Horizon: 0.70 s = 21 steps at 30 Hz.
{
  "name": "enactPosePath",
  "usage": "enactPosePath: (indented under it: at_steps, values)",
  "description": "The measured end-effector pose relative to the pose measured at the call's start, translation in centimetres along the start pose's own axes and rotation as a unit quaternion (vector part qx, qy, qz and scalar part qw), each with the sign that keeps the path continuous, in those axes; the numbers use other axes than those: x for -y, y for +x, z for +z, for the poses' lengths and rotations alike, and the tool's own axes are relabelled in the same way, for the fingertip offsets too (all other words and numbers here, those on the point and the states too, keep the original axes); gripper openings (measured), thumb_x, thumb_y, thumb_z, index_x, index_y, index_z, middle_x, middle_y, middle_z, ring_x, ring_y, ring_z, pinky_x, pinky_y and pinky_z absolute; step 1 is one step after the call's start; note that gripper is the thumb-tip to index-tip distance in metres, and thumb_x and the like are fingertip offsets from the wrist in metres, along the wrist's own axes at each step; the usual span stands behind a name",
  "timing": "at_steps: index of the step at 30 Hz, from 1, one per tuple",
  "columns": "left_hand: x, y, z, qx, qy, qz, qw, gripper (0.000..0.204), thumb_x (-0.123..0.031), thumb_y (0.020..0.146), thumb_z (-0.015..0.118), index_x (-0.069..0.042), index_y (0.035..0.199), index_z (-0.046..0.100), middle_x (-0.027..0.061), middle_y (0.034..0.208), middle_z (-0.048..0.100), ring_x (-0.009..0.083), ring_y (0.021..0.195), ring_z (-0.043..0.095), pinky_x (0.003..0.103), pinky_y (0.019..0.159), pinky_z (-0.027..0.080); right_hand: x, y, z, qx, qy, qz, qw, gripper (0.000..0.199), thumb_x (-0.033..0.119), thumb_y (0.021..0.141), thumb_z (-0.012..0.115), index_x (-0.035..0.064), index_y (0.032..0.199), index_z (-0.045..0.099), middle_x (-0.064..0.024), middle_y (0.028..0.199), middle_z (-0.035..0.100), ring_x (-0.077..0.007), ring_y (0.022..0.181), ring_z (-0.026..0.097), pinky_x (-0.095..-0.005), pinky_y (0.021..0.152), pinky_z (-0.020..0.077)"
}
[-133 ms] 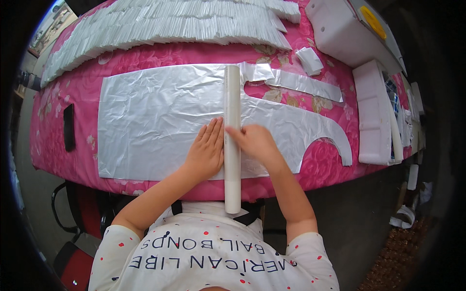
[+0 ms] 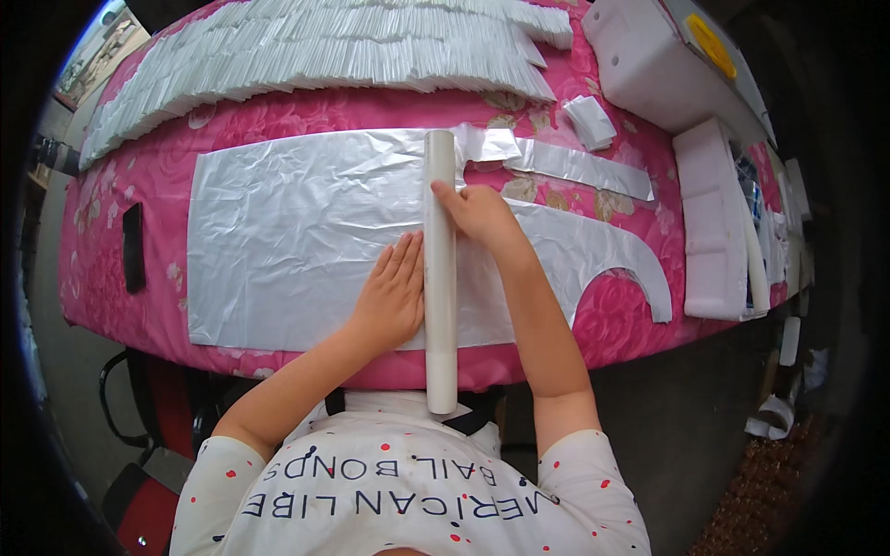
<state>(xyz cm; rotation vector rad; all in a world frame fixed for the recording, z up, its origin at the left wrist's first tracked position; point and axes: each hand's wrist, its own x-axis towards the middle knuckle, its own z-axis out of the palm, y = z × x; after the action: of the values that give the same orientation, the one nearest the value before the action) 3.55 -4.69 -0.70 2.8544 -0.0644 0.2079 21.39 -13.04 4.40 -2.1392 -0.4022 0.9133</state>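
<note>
A long white tube (image 2: pixel 439 315) lies front to back across a sheet of thin silvery plastic film (image 2: pixel 278 241) spread on a pink flowered table (image 2: pixel 139 185). My left hand (image 2: pixel 394 296) rests flat on the film, fingers together, pressed against the tube's left side. My right hand (image 2: pixel 477 211) lies on the tube's upper half, fingers curled over its top. The tube's near end overhangs the table edge toward my body.
Rows of folded white plastic pieces (image 2: pixel 306 56) cover the far side of the table. White foam blocks (image 2: pixel 714 222) and a white box (image 2: pixel 658 65) stand at the right. A cut film strip (image 2: pixel 575 167) lies nearby. A dark phone (image 2: pixel 133 246) sits at the left edge.
My right hand has slid up the tube, away from me. The left hand stays flat beside the tube.
</note>
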Motion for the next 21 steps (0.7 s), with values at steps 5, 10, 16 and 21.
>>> enactPosePath:
  at_steps: [5, 10, 16, 21]
  values:
    - [-0.3, 0.4, -0.1, 0.005, -0.008, -0.004, 1.0, 0.052, -0.02, 0.088, 0.035, 0.01, 0.131, 0.033, 0.0231, 0.14, 0.031, 0.0322, 0.133, 0.024, 0.041, 0.11, 0.014, -4.0, 7.0, -0.1, 0.009, 0.5, -0.05, 0.865, 0.029, 0.029, 0.089, 0.054, 0.0043, 0.104, 0.055, -0.008, 0.099, 0.062, -0.0192, 0.087, 0.061, -0.0334, 0.073, 0.051]
    - [-0.2, 0.1, -0.5, 0.014, -0.024, -0.018, 0.999, 0.054, -0.019, 0.087, 0.036, 0.01, 0.132, 0.03, 0.0221, 0.142, 0.027, 0.0313, 0.135, 0.021, 0.04, 0.111, 0.013, -4.7, 7.2, -4.8, -0.015, 0.719, -0.183, 0.67, 0.017, 0.014, 0.088, 0.054, 0.0068, 0.103, 0.056, -0.0066, 0.1, 0.062, -0.0196, 0.089, 0.06, -0.0348, 0.079, 0.0506]
    - [-0.2, 0.1, -0.3, 0.012, -0.038, -0.008, 0.999, 0.057, -0.019, 0.084, 0.038, 0.009, 0.133, 0.029, 0.0218, 0.142, 0.026, 0.0315, 0.135, 0.02, 0.041, 0.111, 0.013, -8.3, 5.6, -18.2, -0.183, 0.693, -0.247, 0.652, 0.024, 0.024, 0.093, 0.045, 0.0059, 0.104, 0.058, -0.0096, 0.108, 0.061, -0.0244, 0.103, 0.057, -0.0422, 0.087, 0.0491]
    - [-0.1, 0.0, -0.2, 0.003, -0.045, -0.007, 0.999, 0.057, -0.018, 0.084, 0.039, 0.01, 0.132, 0.03, 0.0228, 0.142, 0.026, 0.0323, 0.135, 0.02, 0.041, 0.111, 0.012, -3.8, 1.2, -20.0, -0.258, 0.628, -0.257, 0.688, 0.031, 0.025, 0.096, 0.036, 0.0053, 0.115, 0.049, -0.0122, 0.121, 0.053, -0.0269, 0.112, 0.051, -0.0416, 0.09, 0.0453]
